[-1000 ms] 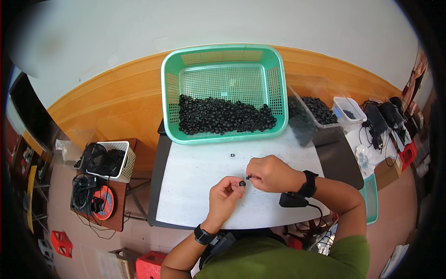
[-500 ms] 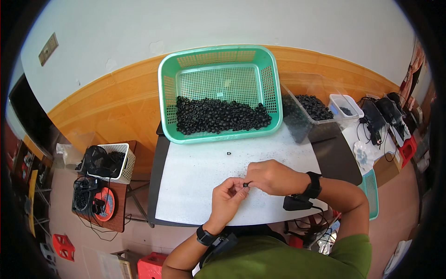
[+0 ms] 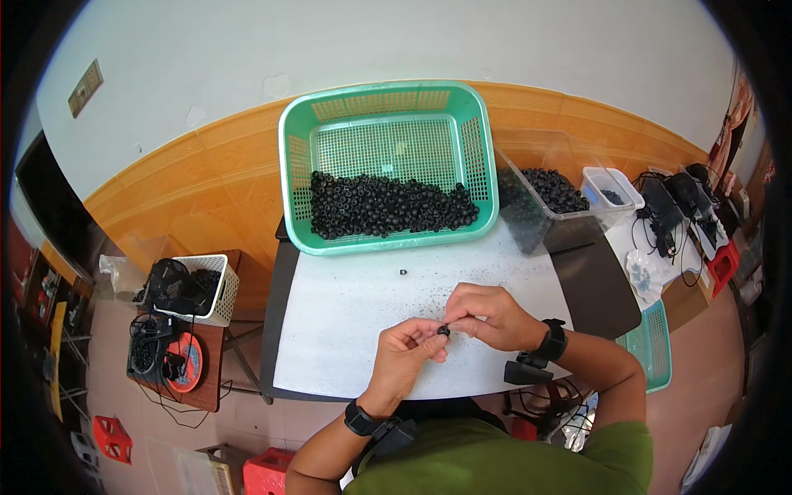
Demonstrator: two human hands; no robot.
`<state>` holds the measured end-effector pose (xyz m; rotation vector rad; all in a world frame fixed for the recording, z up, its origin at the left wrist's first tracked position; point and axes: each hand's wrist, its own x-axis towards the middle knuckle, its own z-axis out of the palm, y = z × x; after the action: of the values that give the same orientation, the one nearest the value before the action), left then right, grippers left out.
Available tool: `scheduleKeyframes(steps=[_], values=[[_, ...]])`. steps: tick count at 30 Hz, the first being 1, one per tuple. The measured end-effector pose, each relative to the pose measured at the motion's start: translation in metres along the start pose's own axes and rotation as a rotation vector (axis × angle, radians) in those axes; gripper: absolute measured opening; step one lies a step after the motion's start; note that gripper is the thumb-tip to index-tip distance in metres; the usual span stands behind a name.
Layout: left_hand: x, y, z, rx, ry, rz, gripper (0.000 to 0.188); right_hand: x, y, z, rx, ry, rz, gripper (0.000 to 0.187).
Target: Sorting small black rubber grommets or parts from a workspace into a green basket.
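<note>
Between the thumb and fingertips of my left hand [image 3: 403, 356] is a small round black part [image 3: 444, 330], like a ring or cap. Close against it, my right hand [image 3: 488, 316] is closed in a pinch; whatever its fingertips grip is too small to make out. Both hands are above the front of a white sheet [image 3: 346, 330] on the table. Farther back on the sheet lies a single small black part [image 3: 403, 272]. Dark crumbs [image 3: 421, 301] are scattered around it and my hands. Beyond stands a green basket [image 3: 388, 245] holding many similar black parts [image 3: 388, 206].
A clear bin [image 3: 536, 223] with black parts stands right of the basket, beside a small white tub [image 3: 615, 210]. On the left, a low brown table [image 3: 213, 363] carries a white basket [image 3: 223, 297] and an orange dish [image 3: 191, 363]. Cables [image 3: 553, 404] hang below the table's right front.
My right hand has shifted slightly right, its fingers now more extended at the black part. That part shows more between my fingertips. My left hand has barely moved.
</note>
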<state>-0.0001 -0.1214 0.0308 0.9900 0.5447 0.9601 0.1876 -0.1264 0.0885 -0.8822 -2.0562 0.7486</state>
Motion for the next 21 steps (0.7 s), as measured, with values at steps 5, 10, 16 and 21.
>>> scheduleKeyframes(steps=[5,10,16,21], values=[[-0.002,0.002,0.007,0.107,0.025,0.021,0.013,-0.004,0.002,0.005,-0.059,0.049,-0.046,0.009],[-0.003,-0.002,0.01,0.196,0.055,0.029,0.011,-0.006,-0.005,0.009,-0.14,0.051,-0.012,0.009],[-0.003,-0.003,0.009,0.141,0.034,0.012,0.01,-0.011,-0.014,0.003,-0.065,-0.04,0.078,0.018],[-0.002,-0.002,0.011,-0.051,0.049,-0.079,0.005,-0.017,-0.005,0.022,-0.222,0.074,-0.006,0.026]])
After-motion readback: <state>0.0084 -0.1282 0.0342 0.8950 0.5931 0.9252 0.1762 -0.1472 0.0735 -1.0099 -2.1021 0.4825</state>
